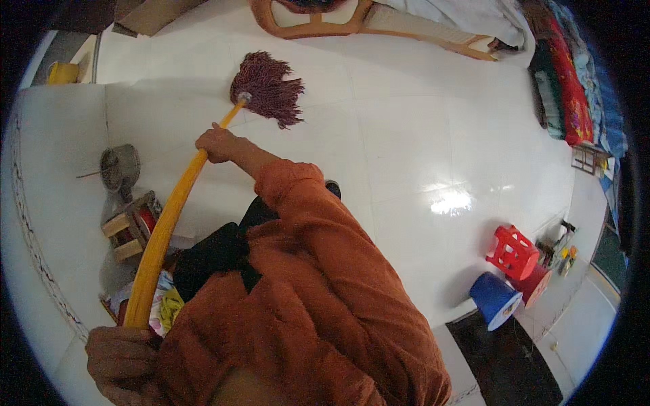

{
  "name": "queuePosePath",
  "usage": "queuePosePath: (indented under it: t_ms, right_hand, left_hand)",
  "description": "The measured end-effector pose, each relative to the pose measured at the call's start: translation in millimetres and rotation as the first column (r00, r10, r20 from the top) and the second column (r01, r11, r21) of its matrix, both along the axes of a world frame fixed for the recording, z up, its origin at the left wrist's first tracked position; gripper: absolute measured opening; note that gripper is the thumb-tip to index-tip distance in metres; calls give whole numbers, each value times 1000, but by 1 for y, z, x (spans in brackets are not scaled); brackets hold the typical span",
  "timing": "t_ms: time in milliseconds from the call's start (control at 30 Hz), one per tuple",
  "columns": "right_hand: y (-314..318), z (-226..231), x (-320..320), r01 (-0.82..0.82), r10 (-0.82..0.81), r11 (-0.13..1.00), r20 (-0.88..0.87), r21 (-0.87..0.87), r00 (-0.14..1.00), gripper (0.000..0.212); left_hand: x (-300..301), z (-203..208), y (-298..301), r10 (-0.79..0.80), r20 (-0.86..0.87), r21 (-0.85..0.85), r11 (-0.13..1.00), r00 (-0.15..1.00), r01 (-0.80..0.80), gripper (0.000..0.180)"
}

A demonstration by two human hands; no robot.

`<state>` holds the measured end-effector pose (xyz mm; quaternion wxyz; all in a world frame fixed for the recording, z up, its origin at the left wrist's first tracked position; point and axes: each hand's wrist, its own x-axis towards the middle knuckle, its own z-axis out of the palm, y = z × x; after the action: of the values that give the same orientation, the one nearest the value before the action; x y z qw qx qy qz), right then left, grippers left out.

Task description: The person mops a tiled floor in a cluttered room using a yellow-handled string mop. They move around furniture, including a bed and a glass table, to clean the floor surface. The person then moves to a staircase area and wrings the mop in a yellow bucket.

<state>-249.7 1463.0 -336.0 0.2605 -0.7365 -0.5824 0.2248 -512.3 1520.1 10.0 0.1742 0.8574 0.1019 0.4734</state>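
Note:
A string mop [162,233] with a long yellow handle slants across the left half of the head view. Its maroon strands [271,88] lie spread on the white tiled floor ahead of me. Close to me at the lower left, my left hand [122,362] wraps around the top end of the handle. My right hand [220,144] reaches forward, closed round the handle a short way behind the mop head. An orange sleeve covers my right arm.
A wooden-framed seat [318,28] stands at the far edge. Folded colourful cloths [569,88] pile up at the right. A red plastic stool [512,252], a blue bucket-like tub [495,298] and a dark mat [504,355] are at the lower right. A grey fan [120,168] is by the left wall.

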Motion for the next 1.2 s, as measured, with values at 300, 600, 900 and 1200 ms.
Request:
queuePosePath:
  t_ms: [300, 600, 900, 1200]
  right_hand:
    - [-144, 12, -4, 7, -5, 997, 21, -78, 1000, 14]
    - [-361, -21, 32, 263, -237, 940, 141, -215, 961, 9]
    - [-507, -62, -4, 456, -418, 849, 188, -266, 889, 10]
    - [-451, -67, -76, 425, -420, 828, 97, -366, 902, 13]
  left_hand:
    - [-8, -20, -109, -121, -10, -140, 983, 993, 118, 13]
    - [35, -44, -215, -508, -57, -577, 719, 859, 387, 25]
    - [70, -59, -253, -809, -153, -959, 261, 567, 114, 22]
    - [65, -66, -143, -936, 117, -965, -27, 333, 261, 20]
